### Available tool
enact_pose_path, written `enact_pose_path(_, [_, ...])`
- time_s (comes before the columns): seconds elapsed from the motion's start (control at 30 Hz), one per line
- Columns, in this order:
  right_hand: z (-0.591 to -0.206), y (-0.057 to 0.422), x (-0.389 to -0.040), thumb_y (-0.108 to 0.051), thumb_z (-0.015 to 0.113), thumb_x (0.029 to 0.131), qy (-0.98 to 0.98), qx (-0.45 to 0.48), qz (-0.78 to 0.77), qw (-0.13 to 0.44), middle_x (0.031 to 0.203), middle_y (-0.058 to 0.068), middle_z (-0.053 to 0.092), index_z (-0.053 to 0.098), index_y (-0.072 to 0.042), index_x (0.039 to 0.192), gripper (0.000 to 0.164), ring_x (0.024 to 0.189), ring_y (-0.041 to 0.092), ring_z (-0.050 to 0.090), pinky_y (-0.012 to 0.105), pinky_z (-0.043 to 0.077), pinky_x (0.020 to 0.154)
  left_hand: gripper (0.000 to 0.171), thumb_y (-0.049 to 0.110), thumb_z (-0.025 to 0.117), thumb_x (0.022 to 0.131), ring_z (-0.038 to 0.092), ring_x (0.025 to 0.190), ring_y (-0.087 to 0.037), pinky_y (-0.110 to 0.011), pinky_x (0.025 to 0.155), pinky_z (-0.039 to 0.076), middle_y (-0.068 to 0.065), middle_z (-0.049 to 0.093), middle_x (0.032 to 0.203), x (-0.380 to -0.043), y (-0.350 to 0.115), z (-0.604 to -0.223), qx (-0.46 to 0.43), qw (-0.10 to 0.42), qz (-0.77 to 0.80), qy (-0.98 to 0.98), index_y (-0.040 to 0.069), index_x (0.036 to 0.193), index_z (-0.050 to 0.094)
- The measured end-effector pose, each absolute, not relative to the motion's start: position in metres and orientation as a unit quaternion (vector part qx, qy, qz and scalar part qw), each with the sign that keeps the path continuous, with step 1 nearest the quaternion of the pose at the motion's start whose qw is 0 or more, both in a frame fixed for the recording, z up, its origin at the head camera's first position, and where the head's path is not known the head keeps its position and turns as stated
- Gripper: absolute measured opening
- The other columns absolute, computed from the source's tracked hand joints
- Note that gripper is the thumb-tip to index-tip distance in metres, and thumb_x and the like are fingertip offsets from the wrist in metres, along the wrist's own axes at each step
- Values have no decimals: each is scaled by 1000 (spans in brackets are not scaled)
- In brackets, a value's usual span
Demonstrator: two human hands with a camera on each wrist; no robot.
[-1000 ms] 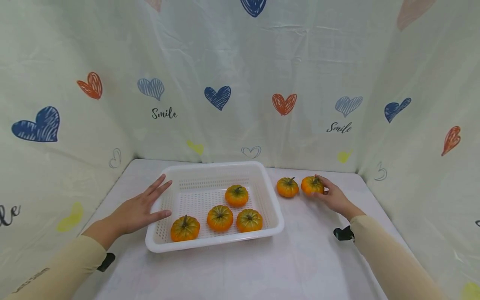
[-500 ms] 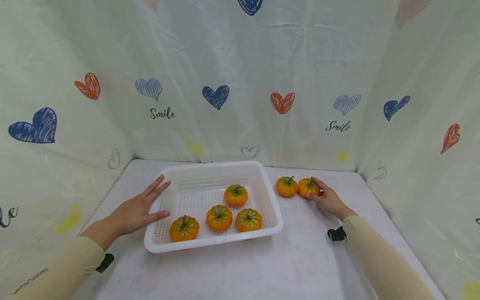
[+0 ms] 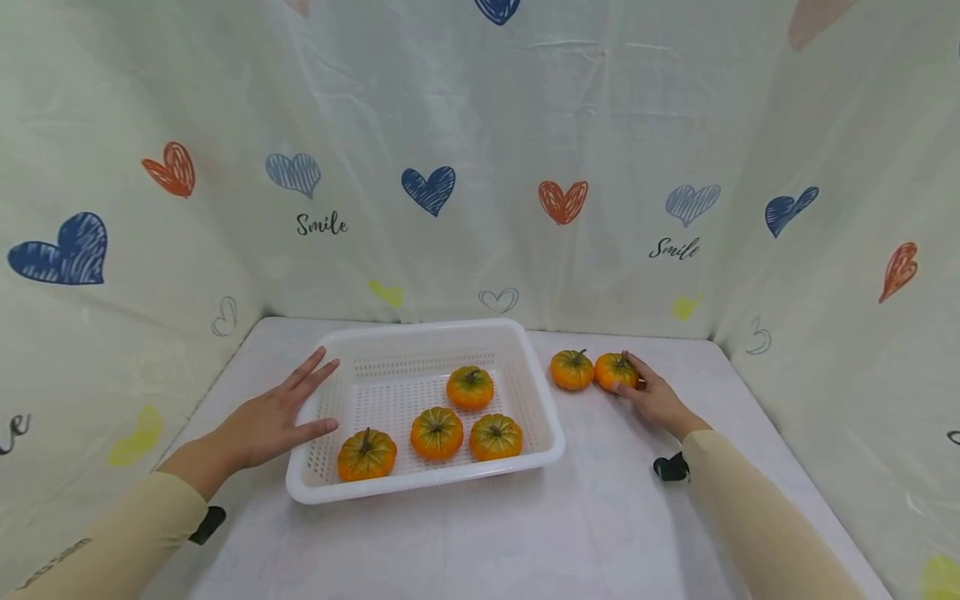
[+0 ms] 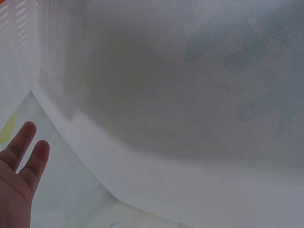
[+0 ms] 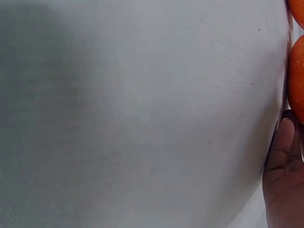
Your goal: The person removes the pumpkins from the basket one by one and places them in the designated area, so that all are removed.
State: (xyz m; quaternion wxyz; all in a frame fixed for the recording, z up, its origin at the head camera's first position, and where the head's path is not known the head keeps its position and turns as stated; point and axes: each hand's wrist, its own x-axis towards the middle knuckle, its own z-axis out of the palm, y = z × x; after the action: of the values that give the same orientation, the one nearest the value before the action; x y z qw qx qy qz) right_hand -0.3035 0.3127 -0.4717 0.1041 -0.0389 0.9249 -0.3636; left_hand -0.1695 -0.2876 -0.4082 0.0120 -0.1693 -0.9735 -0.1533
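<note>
My left hand [image 3: 266, 425] lies at the left rim of a white plastic basket [image 3: 425, 483], fingers spread and straight. In the left wrist view two of its fingers [image 4: 35, 164] show beside the basket's slotted wall. To the right of the basket, my right hand [image 3: 660, 402] holds a small orange-and-green pumpkin [image 3: 615, 372] between thumb and fingers. That pumpkin sits on the table close against a second small pumpkin [image 3: 572, 370]. The right wrist view catches only part of the held pumpkin [image 5: 298, 80], with fingertips at its underside.
Several small pumpkins sit inside the basket, among them one pumpkin [image 3: 470, 388] toward the back and one pumpkin [image 3: 367, 456] at the front left. A white cloth covers the table [image 3: 480, 542]. Heart-printed curtains [image 3: 495, 250] rise behind and at both sides.
My right hand has shifted the pumpkin left, up beside the other one, then stayed there. My left hand keeps its place at the basket. The head view has drifted slightly.
</note>
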Motion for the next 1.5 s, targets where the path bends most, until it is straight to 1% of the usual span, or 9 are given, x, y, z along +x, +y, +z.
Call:
enact_pose_path(0.07, [-472,313,-304,-39,57,101,924,-33,-365,106,160,28,14,8,-16,161,81,134,49,34,60,29,111,86,53,60,93,45,131,-48,-60,84,53,-10,2,167,-170,-287,-408,-169,12,-154,-974,18,160,19])
enact_pose_path(0.33, [-472,311,-305,-38,56,101,925,-29,-365,105,161,28,13,8,-15,161,81,136,49,31,61,25,113,87,53,60,93,44,131,-49,-59,83,54,-10,3,167,-170,-287,-408,-168,15,-152,-974,17,160,19])
enact_pose_path(0.57, [-471,309,-304,-38,56,102,926,-26,-361,108,160,29,14,7,-15,161,80,136,49,31,61,25,113,86,54,60,93,44,131,-49,-61,83,53,-9,2,167,-170,-288,-410,-165,16,-153,-974,19,160,19])
enact_pose_path(1.0, [-470,309,-305,-37,57,101,922,-25,-367,118,160,29,13,6,-14,161,82,139,50,26,62,21,113,86,54,59,93,41,134,-49,-62,85,52,-8,1,167,-170,-289,-412,-163,10,-154,-974,20,161,18])
enact_pose_path(1.23, [-470,310,-304,-36,57,101,918,-23,-375,123,161,28,12,6,-15,161,81,140,49,24,62,21,113,87,55,60,93,42,133,-49,-63,84,52,-10,2,167,-169,-287,-410,-165,11,-155,-974,19,161,18])
enact_pose_path(1.5, [-470,310,-305,-36,57,102,917,-28,-379,123,162,26,11,6,-18,162,81,140,49,24,62,22,113,87,55,60,93,43,132,-49,-62,83,53,-9,2,167,-169,-288,-411,-162,11,-156,-974,20,161,18])
